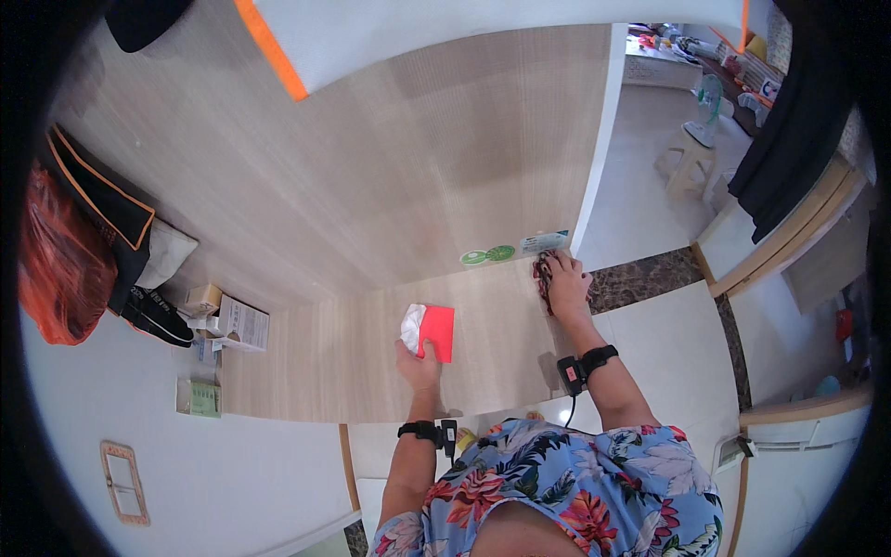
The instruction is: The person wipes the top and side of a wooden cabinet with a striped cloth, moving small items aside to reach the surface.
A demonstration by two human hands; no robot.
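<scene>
My left hand [418, 365] is closed on a flat bright red packet [440, 330], with its thumb over the lower edge. A white crumpled piece [411, 327], perhaps tissue or thin plastic, sits against the packet's left side in the same grip. Both are over the middle of a pale wood-grain cabinet top [334, 371]. At the top's right end, my right hand [567, 288] is curled over a dark red patterned cloth [541, 276]. Only the cloth's left part shows; the fingers and palm cover the rest.
Green and blue stickers [488, 254] lie near the back panel, beside my right hand. Small boxes [243, 325] stand at the left end, below hanging bags [65, 260]. White curtain-like cloth [520, 19] hangs at the top. Rightward, a doorway leads to a fan [705, 116] on a stool.
</scene>
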